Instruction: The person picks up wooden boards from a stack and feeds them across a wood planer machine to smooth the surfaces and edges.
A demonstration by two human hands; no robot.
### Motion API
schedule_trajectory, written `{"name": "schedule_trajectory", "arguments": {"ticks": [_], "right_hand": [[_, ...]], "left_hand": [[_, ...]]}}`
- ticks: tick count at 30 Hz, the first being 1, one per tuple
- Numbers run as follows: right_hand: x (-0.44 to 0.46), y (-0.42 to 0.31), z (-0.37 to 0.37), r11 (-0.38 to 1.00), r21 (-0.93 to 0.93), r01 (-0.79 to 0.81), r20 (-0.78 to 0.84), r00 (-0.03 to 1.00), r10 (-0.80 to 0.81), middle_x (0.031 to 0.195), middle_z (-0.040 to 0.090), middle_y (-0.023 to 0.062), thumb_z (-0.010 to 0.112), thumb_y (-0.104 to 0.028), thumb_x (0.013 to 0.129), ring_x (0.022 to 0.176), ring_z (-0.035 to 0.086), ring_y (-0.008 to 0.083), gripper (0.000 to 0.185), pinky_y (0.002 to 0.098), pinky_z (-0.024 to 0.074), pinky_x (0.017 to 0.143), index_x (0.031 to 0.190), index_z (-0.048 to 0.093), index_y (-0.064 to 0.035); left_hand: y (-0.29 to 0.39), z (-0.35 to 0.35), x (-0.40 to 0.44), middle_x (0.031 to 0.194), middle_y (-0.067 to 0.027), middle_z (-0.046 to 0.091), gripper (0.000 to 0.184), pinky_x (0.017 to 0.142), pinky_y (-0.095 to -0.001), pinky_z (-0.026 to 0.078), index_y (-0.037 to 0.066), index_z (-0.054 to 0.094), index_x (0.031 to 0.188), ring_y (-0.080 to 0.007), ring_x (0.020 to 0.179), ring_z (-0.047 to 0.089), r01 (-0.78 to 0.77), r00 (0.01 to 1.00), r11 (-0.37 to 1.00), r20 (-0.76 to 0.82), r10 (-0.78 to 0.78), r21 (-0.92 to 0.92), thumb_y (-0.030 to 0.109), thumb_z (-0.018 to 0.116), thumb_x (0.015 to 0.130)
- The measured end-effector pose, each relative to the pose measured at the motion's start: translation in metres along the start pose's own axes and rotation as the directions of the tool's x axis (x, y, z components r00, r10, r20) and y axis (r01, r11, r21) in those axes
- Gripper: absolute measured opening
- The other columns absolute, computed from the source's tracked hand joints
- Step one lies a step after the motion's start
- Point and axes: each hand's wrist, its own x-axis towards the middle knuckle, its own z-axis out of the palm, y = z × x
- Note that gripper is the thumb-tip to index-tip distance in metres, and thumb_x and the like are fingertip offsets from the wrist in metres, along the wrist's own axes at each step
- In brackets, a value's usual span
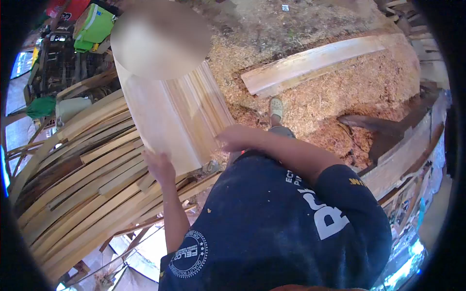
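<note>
A wide, pale stack of wooden boards (pixel 155 111) stretches away from my body, with striped edges showing along its right side. My left hand (pixel 161 167) grips the near left corner, its thumb and fingers closed at the edge. At the near right edge is my right hand (pixel 238 138), its fingers blurred and partly turned away, so their hold on the wood is unclear. A blurred round patch hides the far end of the boards.
Long timber strips (pixel 107 169) are piled at left. A loose plank (pixel 320 63) lies on sawdust (pixel 310 111) at the upper right, beyond a shoe (pixel 276 106). A green bag (pixel 93 26) sits at upper left; a timber beam (pixel 403 150) runs along the right.
</note>
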Motion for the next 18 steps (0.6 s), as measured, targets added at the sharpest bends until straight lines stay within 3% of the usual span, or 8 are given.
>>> {"name": "schedule_trajectory", "arguments": {"ticks": [2,3,8,11,12,14,17,18], "right_hand": [[-0.045,0.048,-0.023,0.976,0.089,-0.201,-0.003,0.979,0.202,0.115,0.073,0.0186,0.068,-0.036,0.088,0.106,0.070,0.0398,0.056,0.0512,0.0563,0.091,0.139,0.063,-0.0134],[-0.046,0.103,-0.005,0.927,-0.057,-0.371,0.018,0.928,0.372,0.113,0.073,0.0207,0.066,-0.034,0.088,0.104,0.071,0.0389,0.049,0.0503,0.0564,0.090,0.134,0.067,-0.0170],[-0.196,0.272,-0.023,0.739,0.016,-0.673,-0.133,0.731,0.669,0.115,0.070,0.0283,0.069,-0.044,0.086,0.112,0.065,0.0453,0.053,0.0510,0.0524,0.098,0.113,0.072,0.0020],[-0.281,0.319,-0.047,0.606,0.095,-0.790,-0.195,0.582,0.790,0.105,0.072,0.0280,0.071,-0.039,0.081,0.104,0.068,0.0435,0.043,0.0494,0.0548,0.092,0.095,0.075,0.0018],[-0.302,0.364,-0.034,0.626,0.009,-0.780,-0.187,0.614,0.767,0.106,0.073,0.0253,0.071,-0.038,0.081,0.105,0.068,0.0430,0.043,0.0488,0.0553,0.091,0.096,0.075,0.0017],[-0.324,0.371,-0.056,0.490,0.168,-0.855,-0.102,0.479,0.872,0.104,0.074,0.0186,0.072,-0.039,0.081,0.101,0.070,0.0393,0.038,0.0485,0.0561,0.088,0.095,0.075,-0.0037],[-0.346,0.425,-0.025,0.814,-0.024,-0.580,-0.326,0.775,0.542,0.096,0.075,0.0131,0.073,-0.039,0.079,0.094,0.071,0.0339,0.030,0.0488,0.0566,0.084,0.090,0.075,-0.0106],[-0.336,0.428,-0.019,0.835,-0.008,-0.550,-0.350,0.784,0.513,0.092,0.074,0.0114,0.074,-0.036,0.079,0.090,0.071,0.0313,0.025,0.0472,0.0573,0.080,0.086,0.073,-0.0114]], "left_hand": [[0.025,0.030,0.025,0.168,-0.0194,0.025,0.070,0.122,-0.0573,0.023,0.008,0.029,0.162,-0.0416,0.154,0.025,0.036,0.998,0.968,0.048,-0.050,0.250,0.039,0.051,0.104],[0.038,0.044,0.039,0.172,-0.0170,0.019,0.070,0.124,-0.0601,0.018,0.010,0.025,0.164,-0.0416,0.157,0.018,0.049,0.994,0.928,0.072,-0.082,0.369,0.040,0.048,0.105],[0.099,0.062,0.127,0.172,-0.0130,0.020,0.070,0.121,-0.0656,0.021,0.011,0.027,0.164,-0.0402,0.157,0.021,0.099,0.991,0.936,0.050,-0.123,0.339,0.049,0.039,0.106],[0.116,0.068,0.158,0.172,-0.0124,0.021,0.069,0.121,-0.0656,0.023,0.014,0.028,0.164,-0.0403,0.156,0.022,0.166,0.981,0.918,0.033,-0.190,0.360,0.052,0.036,0.106],[0.122,0.068,0.164,0.172,-0.0123,0.021,0.069,0.121,-0.0656,0.023,0.015,0.028,0.164,-0.0404,0.156,0.022,0.193,0.976,0.912,0.023,-0.216,0.361,0.052,0.035,0.106],[0.135,0.063,0.169,0.172,-0.0124,0.022,0.069,0.121,-0.0652,0.024,0.016,0.028,0.164,-0.0412,0.156,0.022,0.211,0.972,0.914,0.026,-0.235,0.347,0.053,0.035,0.106],[0.137,0.064,0.181,0.171,-0.0134,0.022,0.069,0.121,-0.0650,0.024,0.017,0.028,0.164,-0.0425,0.155,0.024,0.191,0.977,0.925,0.026,-0.211,0.329,0.054,0.036,0.106],[0.134,0.064,0.187,0.171,-0.0140,0.023,0.070,0.120,-0.0651,0.024,0.017,0.028,0.164,-0.0429,0.155,0.024,0.179,0.980,0.930,0.026,-0.197,0.320,0.055,0.036,0.106]]}}
